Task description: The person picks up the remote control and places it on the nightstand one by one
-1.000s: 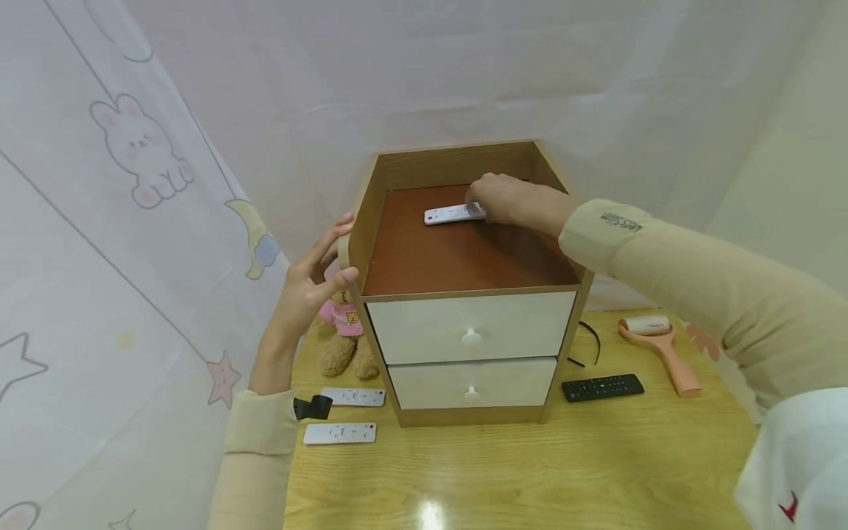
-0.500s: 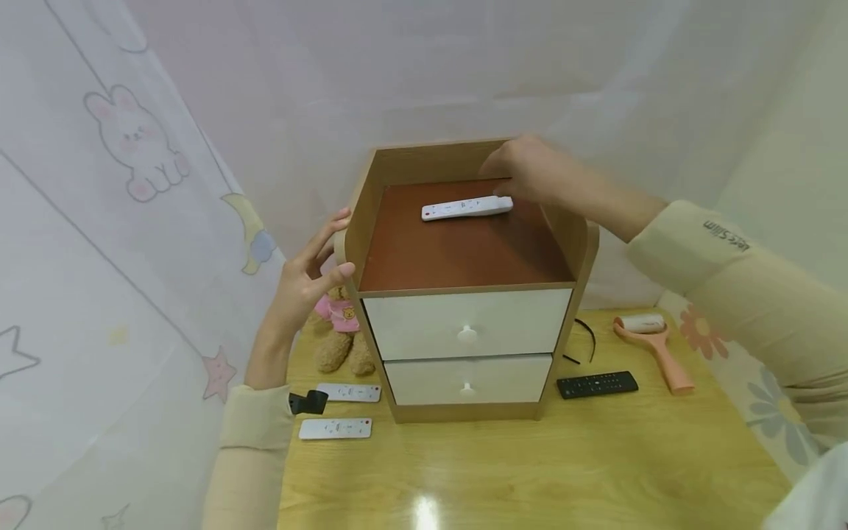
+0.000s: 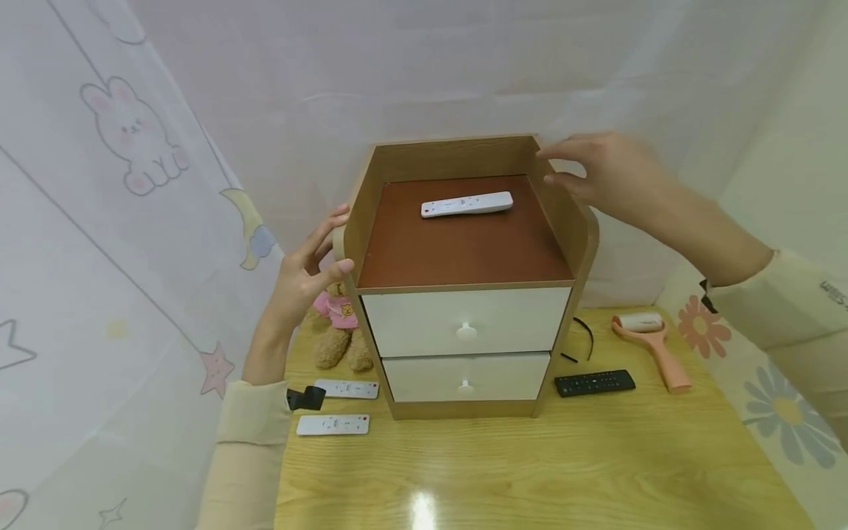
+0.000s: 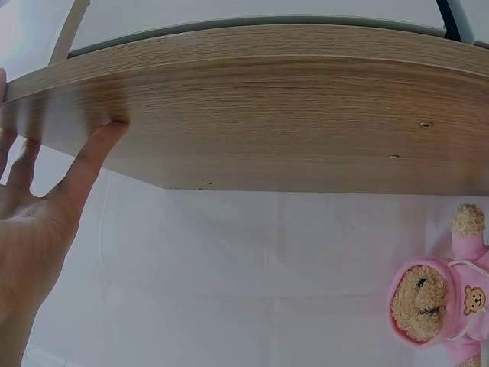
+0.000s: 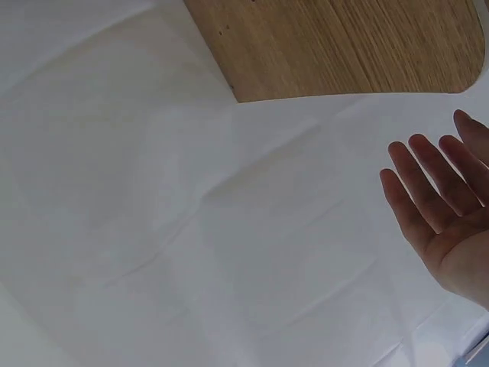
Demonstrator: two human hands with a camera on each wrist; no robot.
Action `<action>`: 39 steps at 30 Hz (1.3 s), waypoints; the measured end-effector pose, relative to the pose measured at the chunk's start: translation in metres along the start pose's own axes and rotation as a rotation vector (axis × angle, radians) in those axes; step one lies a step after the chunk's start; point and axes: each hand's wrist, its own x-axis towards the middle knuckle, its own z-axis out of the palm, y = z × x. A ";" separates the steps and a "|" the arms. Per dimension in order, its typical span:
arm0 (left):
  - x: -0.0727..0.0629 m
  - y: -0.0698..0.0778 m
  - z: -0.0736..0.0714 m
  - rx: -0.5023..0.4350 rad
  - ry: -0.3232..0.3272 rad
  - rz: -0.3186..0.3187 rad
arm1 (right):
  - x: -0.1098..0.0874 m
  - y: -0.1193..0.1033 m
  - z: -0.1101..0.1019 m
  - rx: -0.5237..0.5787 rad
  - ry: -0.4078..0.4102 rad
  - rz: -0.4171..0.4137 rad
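Observation:
A wooden cabinet (image 3: pixel 467 409) with two white-fronted drawers stands on the table. A white remote control (image 3: pixel 467 205) lies on its brown top, inside the raised rim. My left hand (image 3: pixel 301 283) touches the cabinet's left side panel with spread fingers; in the left wrist view its thumb (image 4: pixel 103 145) rests against the wood. My right hand (image 3: pixel 612 177) hangs beside the right panel, fingers extended and holding nothing; the palm and fingers (image 5: pixel 428 191) show apart from the wood in the right wrist view.
Two more white remotes, one farther back (image 3: pixel 347 389) and one nearer (image 3: pixel 333 425), lie left of the cabinet. A teddy bear (image 3: pixel 342 313) in pink sits behind them. To the right are a black remote (image 3: pixel 594 383), an orange-handled lint roller (image 3: pixel 656 346) and a thin black band (image 3: pixel 588 338).
My right hand has let go of the white remote on the cabinet top and moved right, past the right panel. The left hand stays on the left panel.

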 end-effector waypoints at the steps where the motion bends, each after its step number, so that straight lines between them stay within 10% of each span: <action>1: 0.000 0.000 0.000 0.002 0.000 0.002 | -0.004 0.002 -0.001 -0.001 0.009 0.011; 11: 0.000 -0.022 -0.004 -0.036 0.007 0.023 | -0.043 0.030 0.000 -0.004 0.004 0.156; 18: -0.001 -0.007 0.002 -0.011 -0.003 0.023 | -0.078 0.051 0.016 0.027 -0.001 0.256; 39: -0.004 -0.016 0.000 -0.030 0.001 0.012 | -0.184 0.078 0.129 0.215 -0.257 0.378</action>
